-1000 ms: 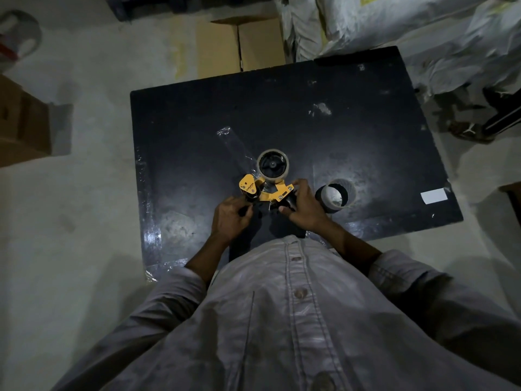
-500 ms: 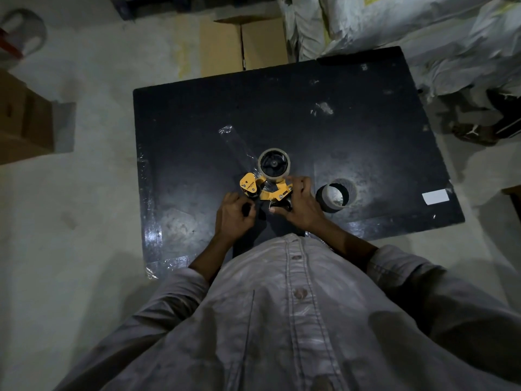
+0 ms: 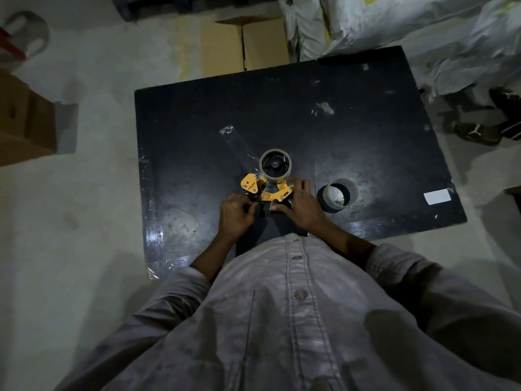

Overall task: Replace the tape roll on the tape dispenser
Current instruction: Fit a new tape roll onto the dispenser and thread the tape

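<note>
A yellow tape dispenser (image 3: 267, 191) lies on the black table (image 3: 282, 114), near its front edge. A tape roll (image 3: 275, 166) sits on its black hub at the far end. My left hand (image 3: 236, 215) pinches the dispenser's left, roller end. My right hand (image 3: 300, 206) grips its handle side on the right. A second roll, thin and mostly cardboard core (image 3: 337, 194), stands on the table just right of my right hand. A strip of clear tape (image 3: 236, 143) lies stuck to the table, running up and left from the dispenser.
A white label (image 3: 437, 196) sits near the table's right edge. Cardboard boxes (image 3: 245, 45) stand behind the table and another (image 3: 25, 122) at the left. White sacks (image 3: 408, 26) pile up at the back right. Someone's sandalled feet (image 3: 479, 134) are at the right.
Both hands stay on the dispenser. My fingers shifted slightly around its near end. The dispenser, both rolls and the tape strip keep their places.
</note>
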{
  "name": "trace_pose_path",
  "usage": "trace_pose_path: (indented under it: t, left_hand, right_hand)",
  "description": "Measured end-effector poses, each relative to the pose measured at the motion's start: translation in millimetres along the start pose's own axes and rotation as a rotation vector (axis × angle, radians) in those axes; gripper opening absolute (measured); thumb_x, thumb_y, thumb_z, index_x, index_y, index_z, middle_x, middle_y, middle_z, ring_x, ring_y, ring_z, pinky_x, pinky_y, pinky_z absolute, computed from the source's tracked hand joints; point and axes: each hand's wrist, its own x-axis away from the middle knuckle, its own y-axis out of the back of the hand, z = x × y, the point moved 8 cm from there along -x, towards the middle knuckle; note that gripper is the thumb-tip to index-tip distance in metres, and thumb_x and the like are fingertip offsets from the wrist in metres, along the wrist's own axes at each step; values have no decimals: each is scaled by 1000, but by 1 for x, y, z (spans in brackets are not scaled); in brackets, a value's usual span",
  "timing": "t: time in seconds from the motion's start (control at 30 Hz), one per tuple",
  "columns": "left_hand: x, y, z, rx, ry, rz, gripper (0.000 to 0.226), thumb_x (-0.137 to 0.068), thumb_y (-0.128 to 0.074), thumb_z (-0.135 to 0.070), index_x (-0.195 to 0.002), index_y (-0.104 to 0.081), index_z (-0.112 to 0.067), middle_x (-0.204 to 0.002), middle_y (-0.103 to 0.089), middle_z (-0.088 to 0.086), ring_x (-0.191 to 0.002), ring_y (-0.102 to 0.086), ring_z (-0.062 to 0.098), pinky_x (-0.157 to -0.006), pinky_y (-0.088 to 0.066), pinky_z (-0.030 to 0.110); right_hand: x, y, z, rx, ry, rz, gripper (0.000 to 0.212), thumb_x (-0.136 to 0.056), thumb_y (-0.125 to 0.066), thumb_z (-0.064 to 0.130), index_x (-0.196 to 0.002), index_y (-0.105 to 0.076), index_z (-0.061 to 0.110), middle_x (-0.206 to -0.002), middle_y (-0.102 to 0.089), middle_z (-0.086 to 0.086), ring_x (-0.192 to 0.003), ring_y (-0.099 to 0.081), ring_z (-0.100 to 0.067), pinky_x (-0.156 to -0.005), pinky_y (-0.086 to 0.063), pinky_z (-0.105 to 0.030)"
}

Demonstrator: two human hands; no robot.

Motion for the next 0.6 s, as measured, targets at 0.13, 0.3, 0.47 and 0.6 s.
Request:
trace_pose_path:
  t: [0.13, 0.3, 0.47, 0.6]
  left_hand:
    - [3, -2, -1, 33, 40, 5, 14, -88, -86, -11, -79, -75, -11, -78, -71, 5, -73, -64, 23, -66, -50, 34]
    - [0, -2, -1, 52, 23, 27, 15, -83, -83, -4, -76, -71, -9, -79, -70, 9, -75, -65, 26, -65, -51, 35]
    - [3, -2, 1, 32, -61, 74, 18, -75, -80, 7, -76, -67, -5, -78, -67, 12, -76, -64, 30, -63, -51, 37]
    - [3, -2, -1, 30, -134, 136, 21, -75, -75, 10, -74, -64, -8, -79, -65, 10, -79, -63, 29, -62, -54, 41]
  right_hand:
    - [0, -4, -2, 3, -54, 53, 102, -85, -67, 87, -152, -25, 22, -135, -70, -17, -118, -72, -44, -90, -59, -55]
    - [-1, -9, -7, 37, -88, 91, 102, -89, -58, 90, -154, -19, 22, -115, -80, -15, -104, -78, -44, -91, -58, -57]
    - [-2, -6, -5, 41, -90, 131, 100, -90, -60, 87, -155, -19, 22, -117, -80, -16, -104, -78, -43, -89, -57, -53]
    - [-3, 1, -6, 47, -52, 135, 98, -88, -57, 90, -152, -20, 26, -115, -80, -15, -97, -79, -43, -87, -62, -55]
